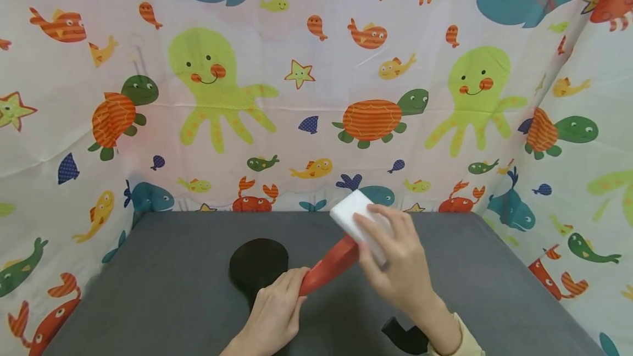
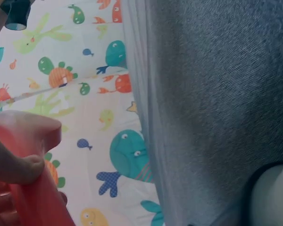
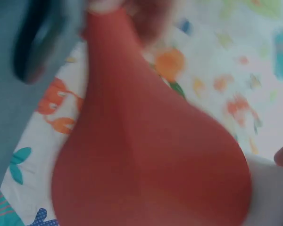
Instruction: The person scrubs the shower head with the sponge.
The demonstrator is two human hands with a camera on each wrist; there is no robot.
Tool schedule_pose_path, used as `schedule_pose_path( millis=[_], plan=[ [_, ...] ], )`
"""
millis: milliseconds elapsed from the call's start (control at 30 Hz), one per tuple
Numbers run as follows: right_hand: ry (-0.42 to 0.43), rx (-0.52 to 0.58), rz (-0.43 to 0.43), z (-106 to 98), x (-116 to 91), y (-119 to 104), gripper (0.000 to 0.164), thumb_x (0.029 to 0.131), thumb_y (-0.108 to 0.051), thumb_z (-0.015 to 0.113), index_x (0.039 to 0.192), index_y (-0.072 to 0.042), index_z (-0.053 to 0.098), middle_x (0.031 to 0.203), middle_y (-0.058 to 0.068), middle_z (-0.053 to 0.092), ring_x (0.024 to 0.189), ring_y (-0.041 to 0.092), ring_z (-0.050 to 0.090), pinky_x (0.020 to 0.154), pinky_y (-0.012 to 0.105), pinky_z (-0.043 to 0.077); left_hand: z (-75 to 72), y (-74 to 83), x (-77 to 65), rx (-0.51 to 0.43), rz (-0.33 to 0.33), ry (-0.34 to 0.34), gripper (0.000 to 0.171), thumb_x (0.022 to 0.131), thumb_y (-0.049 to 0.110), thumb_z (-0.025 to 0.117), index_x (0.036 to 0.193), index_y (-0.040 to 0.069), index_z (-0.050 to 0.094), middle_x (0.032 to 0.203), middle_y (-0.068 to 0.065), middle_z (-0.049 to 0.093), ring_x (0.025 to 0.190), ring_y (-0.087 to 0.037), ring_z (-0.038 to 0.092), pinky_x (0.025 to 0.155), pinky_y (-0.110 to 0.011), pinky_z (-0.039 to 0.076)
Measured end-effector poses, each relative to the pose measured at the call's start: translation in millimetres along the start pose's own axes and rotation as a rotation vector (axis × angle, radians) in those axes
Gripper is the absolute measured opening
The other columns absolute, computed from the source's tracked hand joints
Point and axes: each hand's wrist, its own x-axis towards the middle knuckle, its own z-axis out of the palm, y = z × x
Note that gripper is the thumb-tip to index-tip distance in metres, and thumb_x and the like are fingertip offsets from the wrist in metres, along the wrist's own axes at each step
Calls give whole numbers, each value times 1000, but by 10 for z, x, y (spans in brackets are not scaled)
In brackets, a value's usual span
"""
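My left hand (image 1: 274,312) grips the narrow end of a red paddle-shaped thing (image 1: 328,265), its exact kind unclear. It slants up to the right above the grey table. Close up in the right wrist view, its smooth red face (image 3: 151,155) widens from the neck to a rounded end. A white block like a sponge (image 1: 353,216) is held between the thumb and fingers of my right hand (image 1: 398,260), at the red thing's upper end. Whether the two touch is hidden. The left wrist view shows the left thumb (image 2: 26,169) lying along the red thing.
On the grey table (image 1: 173,290), a black rounded shape with a narrow neck (image 1: 257,262) shows beyond the left hand. Below the right wrist is a curved black piece (image 1: 403,337). A sea-animal printed curtain (image 1: 296,109) stands at the back and sides.
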Motion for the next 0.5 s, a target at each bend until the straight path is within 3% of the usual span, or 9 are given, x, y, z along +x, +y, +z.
schedule_pose_path(
  millis=[100,167,233,400,500],
  plan=[
    [-14,-80,-186,103,-68,-129,36,89,-26,44,112,-8,66,118,17,56,101,35,50,71,50,46,17,1,-4,17,6,14,52,61,-7,76,109,0,56,98,-6,61,82,-13,61,57,-28,53],
    [-6,-114,-260,145,-105,-134,37,90,-26,43,112,-8,66,117,18,56,101,37,50,74,52,44,16,5,-3,27,0,15,51,62,-6,76,108,0,56,97,-6,61,81,-13,61,57,-28,54],
    [10,-135,-254,146,-106,-80,37,90,-25,43,113,-8,65,118,19,56,102,38,50,73,51,43,3,13,0,35,-10,11,51,63,-5,76,109,1,56,97,-6,61,80,-14,60,58,-29,54],
    [118,-143,-94,118,-33,80,38,90,-27,45,112,-5,66,118,21,55,102,39,49,72,51,41,-22,26,3,58,-28,13,54,60,-5,79,109,1,56,97,-6,61,80,-14,60,61,-30,55],
    [125,-161,-111,171,-70,39,37,89,-27,46,112,-5,66,118,22,54,102,40,49,71,52,43,-22,23,8,74,-24,29,55,58,-5,79,108,1,57,96,-6,62,80,-14,61,61,-30,55]
  ],
)
